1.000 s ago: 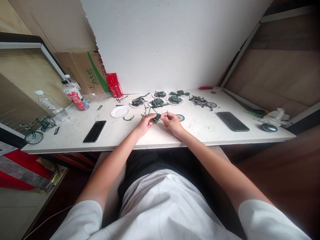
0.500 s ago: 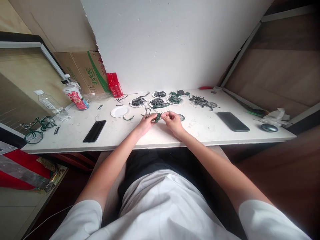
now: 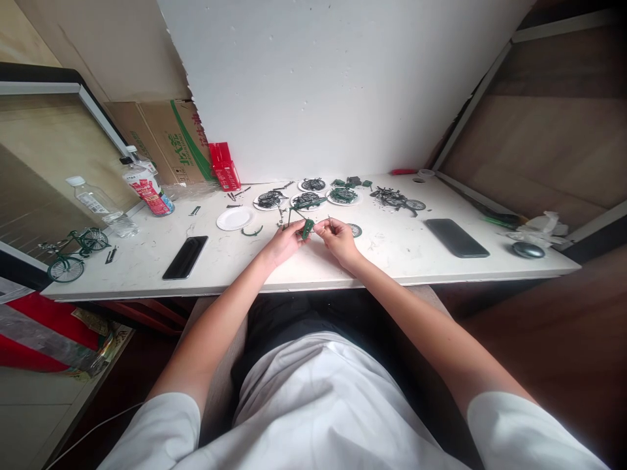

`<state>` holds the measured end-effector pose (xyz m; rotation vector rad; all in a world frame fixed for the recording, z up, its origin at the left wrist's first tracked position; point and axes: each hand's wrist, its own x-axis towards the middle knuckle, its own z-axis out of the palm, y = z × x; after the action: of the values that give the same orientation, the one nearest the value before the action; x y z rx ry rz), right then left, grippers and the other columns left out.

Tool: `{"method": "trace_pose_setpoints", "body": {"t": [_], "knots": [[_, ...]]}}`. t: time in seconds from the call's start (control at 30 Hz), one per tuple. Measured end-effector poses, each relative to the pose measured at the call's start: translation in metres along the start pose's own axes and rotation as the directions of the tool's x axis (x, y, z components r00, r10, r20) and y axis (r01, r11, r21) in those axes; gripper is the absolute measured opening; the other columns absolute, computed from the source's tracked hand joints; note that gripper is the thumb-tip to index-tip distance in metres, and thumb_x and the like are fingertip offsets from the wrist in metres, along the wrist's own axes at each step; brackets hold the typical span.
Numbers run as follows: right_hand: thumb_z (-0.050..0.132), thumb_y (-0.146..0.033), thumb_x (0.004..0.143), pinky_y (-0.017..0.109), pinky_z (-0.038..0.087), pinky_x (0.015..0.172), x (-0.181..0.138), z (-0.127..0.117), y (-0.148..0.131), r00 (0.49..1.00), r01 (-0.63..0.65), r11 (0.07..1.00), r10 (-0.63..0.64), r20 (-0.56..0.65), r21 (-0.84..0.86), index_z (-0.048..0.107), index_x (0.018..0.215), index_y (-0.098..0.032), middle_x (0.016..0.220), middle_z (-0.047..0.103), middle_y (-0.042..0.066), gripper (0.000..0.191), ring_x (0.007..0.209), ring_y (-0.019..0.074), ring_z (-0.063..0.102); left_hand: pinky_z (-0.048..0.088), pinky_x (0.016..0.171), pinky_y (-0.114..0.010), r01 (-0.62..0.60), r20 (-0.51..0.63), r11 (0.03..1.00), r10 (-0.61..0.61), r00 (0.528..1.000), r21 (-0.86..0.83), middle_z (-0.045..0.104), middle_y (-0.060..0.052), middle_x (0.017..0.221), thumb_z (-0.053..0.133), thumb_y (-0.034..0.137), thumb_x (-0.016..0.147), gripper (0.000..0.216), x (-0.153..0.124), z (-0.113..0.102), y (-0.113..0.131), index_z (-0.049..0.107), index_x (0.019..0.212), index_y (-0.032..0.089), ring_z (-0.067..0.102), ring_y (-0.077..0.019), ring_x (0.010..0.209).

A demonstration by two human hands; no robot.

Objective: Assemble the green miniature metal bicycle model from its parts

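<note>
My left hand is closed around a partly built miniature bicycle frame, a dark green piece whose thin bars stick out beyond my fingers toward the plates. My right hand is close beside it, thumb and fingers pinched on a thin, dark, stick-like tool, whose tip is too small to make out. A small spoked wheel lies on the table just behind my right hand. To the left of the frame rests a curved green mudguard.
Paper plates stand across the white table, several heaped with dark bicycle parts. A finished miniature bicycle is at the left, near bottles. Phones lie left and right; a mouse sits far right.
The green frame in my left hand has turned and shifted slightly left. My right hand stays nearly in place, its fingers changed a little around the thin tool.
</note>
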<state>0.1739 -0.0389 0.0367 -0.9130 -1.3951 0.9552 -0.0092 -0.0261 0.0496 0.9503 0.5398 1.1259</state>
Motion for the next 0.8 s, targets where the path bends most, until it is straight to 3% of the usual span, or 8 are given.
{"method": "trace_pose_setpoints", "body": {"t": [0.23, 0.4, 0.67, 0.8], "knots": [[0.081, -0.069, 0.079, 0.03, 0.03, 0.058, 0.003, 0.001, 0.01, 0.999, -0.017, 0.998, 0.014, -0.039, -0.058, 0.064, 0.079, -0.021, 0.063, 0.039, -0.005, 0.05, 0.062, 0.0129, 0.032, 0.048, 0.088, -0.032, -0.033, -0.001, 0.999, 0.033, 0.999, 0.009, 0.075, -0.003, 0.097, 0.092, 0.028, 0.074, 0.024, 0.0, -0.003, -0.003, 0.071, 0.084, 0.02, 0.065, -0.0174, 0.097], [0.082, -0.06, 0.08, 0.03, 0.038, 0.064, 0.005, 0.002, 0.015, 0.997, -0.004, 0.996, -0.003, -0.073, -0.094, 0.061, 0.078, -0.022, 0.066, 0.05, -0.002, 0.044, 0.068, 0.0163, 0.043, 0.048, 0.092, -0.035, -0.049, -0.02, 0.999, 0.049, 0.999, 0.007, 0.077, -0.005, 0.108, 0.096, 0.024, 0.067, 0.032, -0.001, -0.003, -0.005, 0.07, 0.086, 0.021, 0.066, -0.0213, 0.11], [0.079, -0.07, 0.081, 0.03, 0.032, 0.06, 0.002, 0.001, 0.009, 0.999, -0.015, 0.995, 0.012, -0.032, -0.094, 0.07, 0.087, -0.021, 0.065, 0.045, -0.004, 0.051, 0.063, 0.0141, 0.036, 0.046, 0.082, -0.03, -0.044, -0.027, 0.998, 0.046, 0.999, 0.048, 0.076, -0.005, 0.095, 0.091, 0.031, 0.076, 0.022, 0.0, 0.0, -0.002, 0.076, 0.086, 0.018, 0.065, -0.0161, 0.09], [0.078, -0.072, 0.083, 0.03, 0.031, 0.062, 0.0, 0.002, 0.004, 0.999, -0.007, 0.998, 0.004, -0.043, -0.07, 0.066, 0.081, -0.021, 0.068, 0.048, -0.003, 0.053, 0.065, 0.0135, 0.037, 0.046, 0.081, -0.031, -0.05, -0.036, 0.996, 0.053, 0.998, 0.07, 0.077, -0.007, 0.097, 0.088, 0.033, 0.079, 0.022, 0.001, 0.001, -0.002, 0.078, 0.089, 0.017, 0.065, -0.0165, 0.089]]}}
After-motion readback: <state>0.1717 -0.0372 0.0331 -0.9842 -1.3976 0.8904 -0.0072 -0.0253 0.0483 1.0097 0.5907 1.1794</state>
